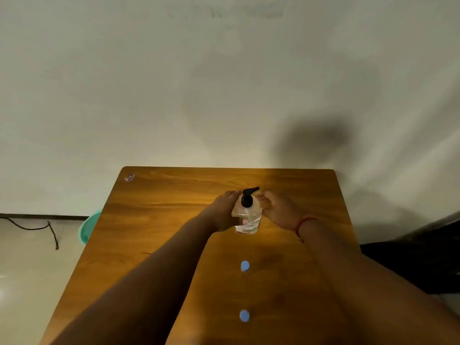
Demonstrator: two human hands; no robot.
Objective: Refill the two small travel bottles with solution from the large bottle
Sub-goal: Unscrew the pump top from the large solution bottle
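My left hand (225, 210) wraps the left side of the large bottle (246, 219), its fingers (230, 195) curled round the clear body, so that hand grips it. My right hand (278, 210) sits just beside the bottle on its right, fingers bent in toward the black pump head (247, 197); whether they pinch the pump collar or only touch it I cannot tell, since the view is soft there. The bottle stands upright near the middle of the surface (161, 220), somewhat toward the far edge, its long axis vertical and the pump spout pointing away to the far right.

The two small travel bottles stand well apart from it, in a line running back toward me: the farther travel bottle (245, 266) mid-surface, the nearer travel bottle (244, 315) close to the near edge. Both show only blue caps from above, and both caps look still on.

That line is what the next move turns on, I judge: the small bottles lie straight toward me from the large one, between my forearms, equally near either hand. Nothing appears filled yet; I judge the task is at its start.
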